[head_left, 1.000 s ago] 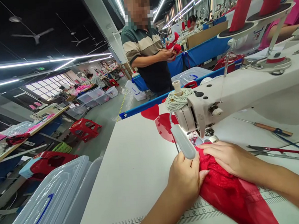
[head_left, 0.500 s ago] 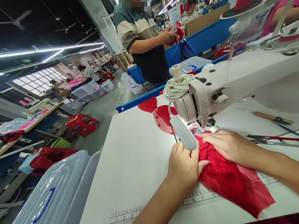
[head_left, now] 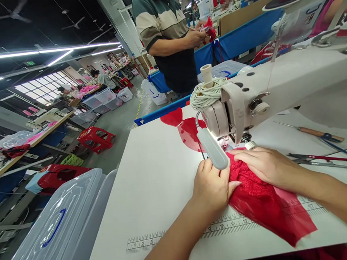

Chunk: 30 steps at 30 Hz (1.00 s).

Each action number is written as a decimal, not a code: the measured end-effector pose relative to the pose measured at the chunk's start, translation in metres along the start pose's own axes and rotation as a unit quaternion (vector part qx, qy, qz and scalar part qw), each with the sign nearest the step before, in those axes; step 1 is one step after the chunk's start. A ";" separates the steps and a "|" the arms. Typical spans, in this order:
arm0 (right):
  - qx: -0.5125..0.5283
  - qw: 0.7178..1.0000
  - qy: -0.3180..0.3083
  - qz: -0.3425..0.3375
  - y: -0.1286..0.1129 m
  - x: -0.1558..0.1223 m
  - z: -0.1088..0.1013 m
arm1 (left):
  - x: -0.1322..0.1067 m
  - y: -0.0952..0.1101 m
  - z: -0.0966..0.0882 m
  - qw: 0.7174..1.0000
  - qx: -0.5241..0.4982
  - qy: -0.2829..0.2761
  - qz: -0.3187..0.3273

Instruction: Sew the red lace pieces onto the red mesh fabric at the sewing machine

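Observation:
A piece of red lace fabric point(head_left: 252, 188) with a sheer panel lies under the head of a white sewing machine point(head_left: 299, 84) and trails over the table's printed ruler. My left hand point(head_left: 212, 184) is closed on the fabric's left edge, thumb on top, its fingers partly hidden by a grey lamp point(head_left: 213, 149). My right hand point(head_left: 267, 164) rests on the upper right of the fabric, fingers stretched out flat towards the presser foot. The needle area is mostly hidden by the lamp and fabric.
Red fabric pieces point(head_left: 191, 133) lie behind the lamp. On the right are thread snips point(head_left: 326, 159) and a wooden-handled awl point(head_left: 316, 132). A lidded clear bin point(head_left: 59, 221) stands left of the white table point(head_left: 141, 186). Across the blue edge a person point(head_left: 169, 41) handles red fabric.
The view has tilted down slightly. Both hands and the red lace fabric stay almost in place at the machine. The standing person's hands have shifted a little.

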State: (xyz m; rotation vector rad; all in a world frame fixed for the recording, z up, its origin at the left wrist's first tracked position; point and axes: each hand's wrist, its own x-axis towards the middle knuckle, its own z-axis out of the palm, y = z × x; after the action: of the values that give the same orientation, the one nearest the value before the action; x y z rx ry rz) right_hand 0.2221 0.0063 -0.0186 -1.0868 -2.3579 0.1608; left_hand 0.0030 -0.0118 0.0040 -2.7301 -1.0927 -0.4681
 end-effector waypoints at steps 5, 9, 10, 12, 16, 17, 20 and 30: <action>-0.007 1.000 0.010 0.001 0.000 0.000 0.002 | 0.001 -0.001 0.000 1.000 0.012 0.010 -0.001; -0.015 1.000 0.006 0.007 0.001 0.000 0.002 | 0.001 -0.002 -0.001 1.000 0.026 -0.004 -0.002; -0.014 1.000 0.005 0.005 0.002 0.000 0.002 | 0.001 -0.002 -0.002 1.000 0.030 -0.007 -0.003; -0.015 1.000 0.010 0.001 0.002 0.000 0.003 | 0.001 -0.002 -0.003 0.999 0.037 -0.006 -0.002; -0.020 0.999 0.034 -0.001 0.004 0.000 0.007 | 0.000 -0.003 -0.002 0.999 0.038 0.003 -0.002; -0.017 0.999 0.037 0.002 0.004 0.000 0.008 | -0.001 -0.003 -0.001 0.999 0.037 0.003 -0.003; 0.008 0.999 0.035 0.003 0.005 0.001 0.007 | -0.002 -0.006 0.000 0.999 0.037 0.005 -0.004; 0.036 0.996 0.015 -0.075 -0.005 0.000 -0.013 | 0.005 -0.012 -0.008 0.992 -0.080 -0.002 0.098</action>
State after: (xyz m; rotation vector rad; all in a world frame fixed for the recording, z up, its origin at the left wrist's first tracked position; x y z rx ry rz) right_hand 0.2256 0.0018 -0.0058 -0.8694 -2.3775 0.1717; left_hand -0.0035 -0.0017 0.0135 -2.9394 -0.8073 -0.5399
